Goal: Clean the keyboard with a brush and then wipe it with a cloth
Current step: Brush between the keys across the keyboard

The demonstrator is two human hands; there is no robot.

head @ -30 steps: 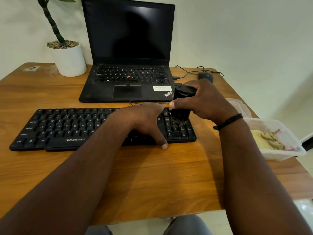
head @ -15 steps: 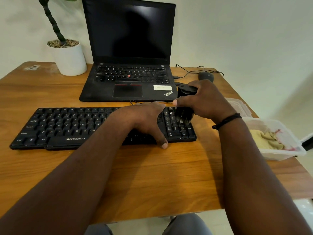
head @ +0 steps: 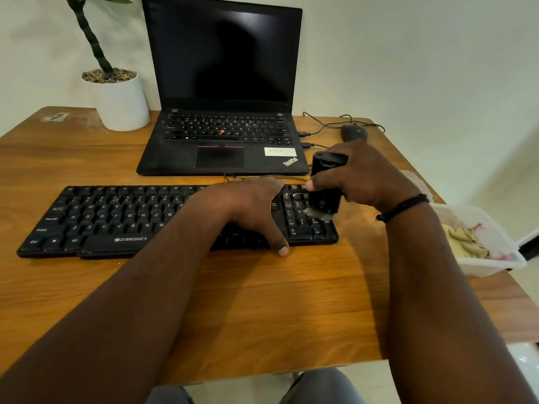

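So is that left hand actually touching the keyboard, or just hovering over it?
Touching. The head view shows the left hand lying flat across the black keyboard, palm down on the keys, its thumb hooked over the front edge with no gap visible.

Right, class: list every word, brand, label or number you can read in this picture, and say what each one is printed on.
"ZEBRONICS": front edge of the black keyboard.
"ThinkPad": palm rest of the laptop.
Keyboard key legends: letters such as "Q W E R T Y", "A S D F G H J K" and "Z X C V B N M" are readable.
White sticker on the laptop: print too small to read.
Laptop key legends: mostly too small.
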